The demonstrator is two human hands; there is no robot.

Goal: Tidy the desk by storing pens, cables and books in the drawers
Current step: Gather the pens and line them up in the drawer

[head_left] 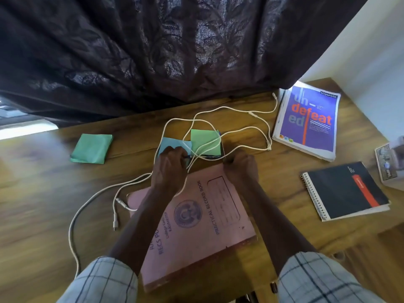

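— Two curled hands at the far edge of the book point(196, 226): left hand point(169, 165), right hand point(240, 165); what is clamped cannot be told.
— Cable point(231, 108), limp and light, is draped across it; loops are best gathered.

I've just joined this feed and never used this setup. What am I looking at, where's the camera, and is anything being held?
No machine: a person's two bare hands, filmed by one head-worn camera looking down at a wooden desk. The left hand and right hand curl at the far edge of a pink record book; what they grip is hidden. White cables loop over paper pads there. A green pad lies left; a purple notebook and a black spiral notebook lie right.
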